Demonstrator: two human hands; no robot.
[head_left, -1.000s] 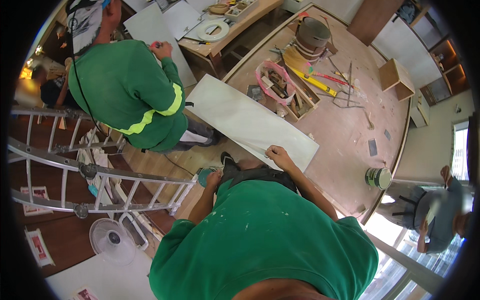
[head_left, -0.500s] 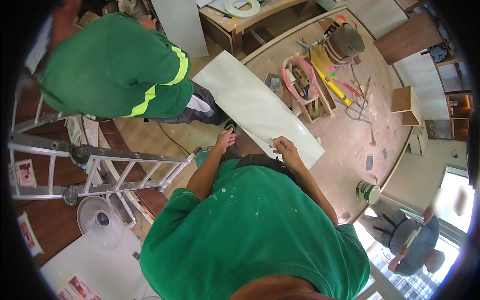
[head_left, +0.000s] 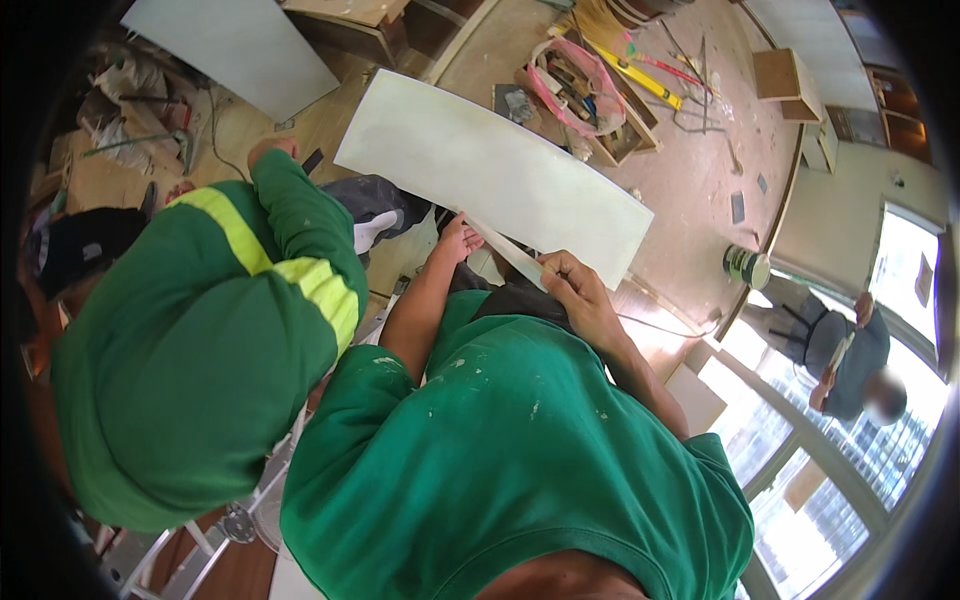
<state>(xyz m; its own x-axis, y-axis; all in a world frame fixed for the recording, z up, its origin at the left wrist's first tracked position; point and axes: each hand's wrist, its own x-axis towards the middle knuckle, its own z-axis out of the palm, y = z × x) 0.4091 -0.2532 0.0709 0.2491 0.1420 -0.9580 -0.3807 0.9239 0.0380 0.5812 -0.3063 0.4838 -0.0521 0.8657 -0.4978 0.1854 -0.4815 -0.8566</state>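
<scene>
A long white panel [head_left: 500, 170] lies slanting in front of me. Along its near edge a thin pale strip [head_left: 510, 246] slants between my hands. My left hand [head_left: 457, 240] has its fingers closed on the far end of the strip, near the panel's edge. My right hand [head_left: 575, 285] pinches the nearer end between thumb and fingers. The middle of the strip hangs over my dark trousers and the floor below. Whether the strip is joined to the panel I cannot tell.
A co-worker in green [head_left: 190, 380] bends close on my left, by an aluminium ladder [head_left: 200, 560]. Beyond the panel are a pink-lined tool bucket [head_left: 580, 85], a yellow level [head_left: 640, 78] and a paint can [head_left: 745, 264]. Another person [head_left: 830, 350] is by the windows at right.
My left hand has risen to the strip, and more of the strip shows between my hands. The co-worker has bent lower and nearer on the left. The view has shifted.
</scene>
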